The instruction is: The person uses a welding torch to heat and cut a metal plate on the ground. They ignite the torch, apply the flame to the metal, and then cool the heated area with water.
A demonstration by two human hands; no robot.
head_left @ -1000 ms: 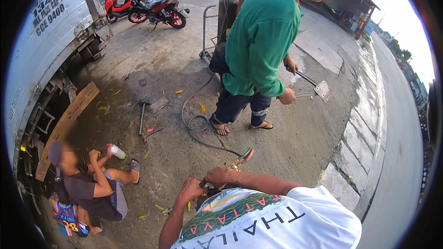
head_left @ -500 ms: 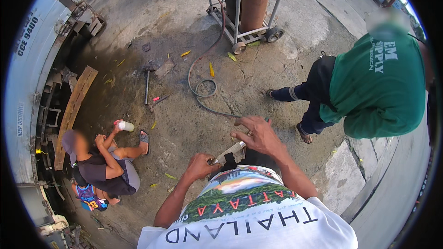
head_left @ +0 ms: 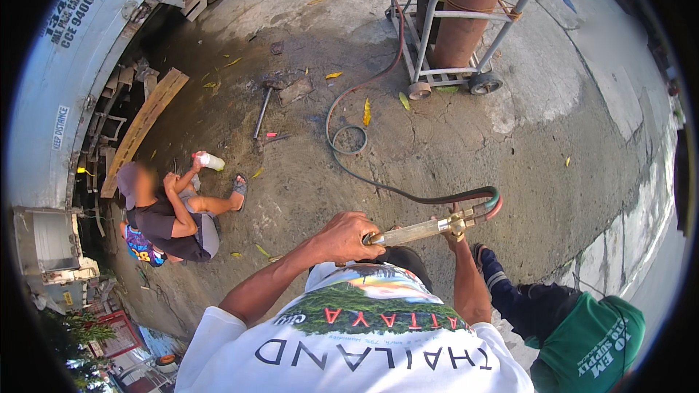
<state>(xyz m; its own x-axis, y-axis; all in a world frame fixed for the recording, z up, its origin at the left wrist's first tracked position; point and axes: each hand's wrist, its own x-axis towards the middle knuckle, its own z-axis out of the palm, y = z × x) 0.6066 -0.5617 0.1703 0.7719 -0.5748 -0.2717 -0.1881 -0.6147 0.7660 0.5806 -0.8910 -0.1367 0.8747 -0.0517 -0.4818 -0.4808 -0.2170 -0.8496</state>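
A brass gas torch handle, with hoses joined to its right end, lies across the front of my body. My left hand is closed round its left end. At the valve end is my right hand, gripping from behind and largely hidden by the fittings. The dark green and red twin hose bends back from the valves and runs along the ground to two tall gas cylinders, which stand on a grey wheeled cart.
At the left a seated person holds a bottle, with a smaller person behind. Another person in green is at lower right. A hammer and a wooden plank lie near the pale blue truck.
The torch handle has come up and now lies nearly level, its valves and hoses in plain sight. My right hand has shifted behind the valves. The person in green appears lower, and my view has turned.
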